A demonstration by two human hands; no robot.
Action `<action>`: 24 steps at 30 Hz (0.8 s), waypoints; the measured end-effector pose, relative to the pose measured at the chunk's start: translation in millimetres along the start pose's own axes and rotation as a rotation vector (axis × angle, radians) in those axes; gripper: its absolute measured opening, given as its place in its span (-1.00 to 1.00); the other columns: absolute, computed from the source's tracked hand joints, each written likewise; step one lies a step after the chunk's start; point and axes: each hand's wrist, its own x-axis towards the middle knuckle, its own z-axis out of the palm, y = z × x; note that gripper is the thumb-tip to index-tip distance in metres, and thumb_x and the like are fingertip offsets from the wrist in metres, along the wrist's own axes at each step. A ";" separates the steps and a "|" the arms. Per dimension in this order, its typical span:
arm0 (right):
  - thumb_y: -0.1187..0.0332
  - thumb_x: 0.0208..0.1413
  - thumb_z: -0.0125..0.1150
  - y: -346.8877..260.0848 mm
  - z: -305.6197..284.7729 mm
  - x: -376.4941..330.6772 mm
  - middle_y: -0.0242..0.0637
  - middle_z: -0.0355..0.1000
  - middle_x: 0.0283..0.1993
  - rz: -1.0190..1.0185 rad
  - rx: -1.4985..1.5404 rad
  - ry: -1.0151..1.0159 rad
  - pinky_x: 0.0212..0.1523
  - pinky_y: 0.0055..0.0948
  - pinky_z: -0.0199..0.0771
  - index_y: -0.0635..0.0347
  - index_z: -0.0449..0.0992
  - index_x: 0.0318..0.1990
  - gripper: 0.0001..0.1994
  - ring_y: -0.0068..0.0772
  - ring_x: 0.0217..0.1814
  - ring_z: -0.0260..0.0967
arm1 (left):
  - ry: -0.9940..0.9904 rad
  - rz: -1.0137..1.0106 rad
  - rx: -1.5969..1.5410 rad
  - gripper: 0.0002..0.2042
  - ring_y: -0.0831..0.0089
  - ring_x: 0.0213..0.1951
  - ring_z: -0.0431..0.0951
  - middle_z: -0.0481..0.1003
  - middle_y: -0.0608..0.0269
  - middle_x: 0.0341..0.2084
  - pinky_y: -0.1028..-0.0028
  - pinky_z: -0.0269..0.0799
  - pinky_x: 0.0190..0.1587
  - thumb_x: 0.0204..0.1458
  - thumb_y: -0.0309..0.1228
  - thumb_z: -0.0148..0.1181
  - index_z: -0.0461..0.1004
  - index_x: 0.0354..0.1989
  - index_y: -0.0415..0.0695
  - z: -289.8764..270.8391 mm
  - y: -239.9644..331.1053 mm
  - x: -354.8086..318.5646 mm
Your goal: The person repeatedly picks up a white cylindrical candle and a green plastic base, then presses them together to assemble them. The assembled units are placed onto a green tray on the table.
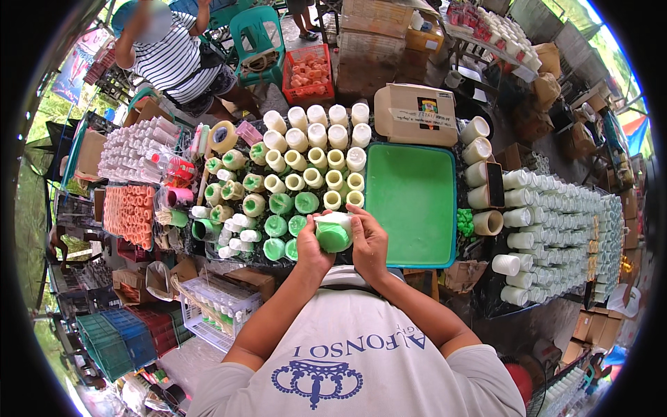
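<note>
One black-covered worktable (490, 299), crowded, fills the middle of a cluttered open-sided workspace. Beyond its far edge: a person in a black-and-white striped top (177, 59), a green plastic chair (257, 29), stacked brown cardboard cartons (372, 52).

Containers, roughly big to small. Rows of whitish translucent cups (531, 219) cover the right side. Wide green rectangular tray with a bluish rim (417, 265), smooth green layer inside, right of centre. White plastic lattice basket (186, 316) lower left, whitish and green pieces inside. Flat brown cardboard box (415, 115) just behind the tray. Red plastic crate (308, 95) beyond the table, orange pieces inside. Left of the tray, cream hollow cylinders (335, 159) stand in rows; nearer the wearer, cups filled with green (275, 226).

Left hand (315, 251) and right hand (370, 243) both part-closed, fingers curled around opposite sides of a white cylinder with a green end (333, 238). It's tilted, green end toward the wearer, at the table's near edge, just left of the tray.
</note>
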 end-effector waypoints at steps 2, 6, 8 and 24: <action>0.37 0.52 0.08 1.4 1.0 -1.5 0.01 0.58 0.25 0.010 0.024 0.022 0.26 -0.32 0.48 0.48 0.64 -0.02 -0.71 -0.25 0.22 0.55 | -0.053 -0.041 -0.037 -0.70 0.19 0.15 0.59 0.60 0.23 0.07 0.03 0.50 0.32 0.56 -0.12 -0.19 0.42 0.01 -0.03 -9.9 3.1 6.2; 0.35 0.53 0.10 6.4 2.9 -1.2 -0.07 0.61 0.17 0.038 0.062 0.059 0.18 -0.39 0.51 0.45 0.65 -0.02 -0.71 -0.37 0.11 0.55 | -0.090 -0.064 -0.033 -0.69 0.20 0.17 0.59 0.59 0.23 0.09 0.04 0.50 0.33 0.56 -0.12 -0.18 0.43 0.03 -0.04 -15.0 5.6 10.9; 0.32 0.55 0.11 8.7 5.0 0.5 -0.25 0.66 0.04 0.109 0.133 0.072 0.09 -0.50 0.54 0.39 0.67 0.01 -0.71 -0.54 0.00 0.54 | -0.065 -0.037 -0.007 -0.68 0.19 0.19 0.58 0.58 0.22 0.12 0.04 0.49 0.34 0.56 -0.11 -0.18 0.44 0.06 -0.04 -12.0 5.5 9.7; 0.41 0.42 0.25 -33.3 -5.3 -0.3 -0.17 0.49 0.02 -0.311 -0.196 0.063 -0.04 -0.32 0.51 0.30 0.67 -0.14 -0.85 -0.28 -0.10 0.49 | -0.549 -0.239 -0.134 -0.77 0.25 0.05 0.60 0.57 0.27 -0.09 0.14 0.51 0.24 0.51 -0.18 -0.01 0.48 -0.02 -0.05 -31.1 11.3 26.0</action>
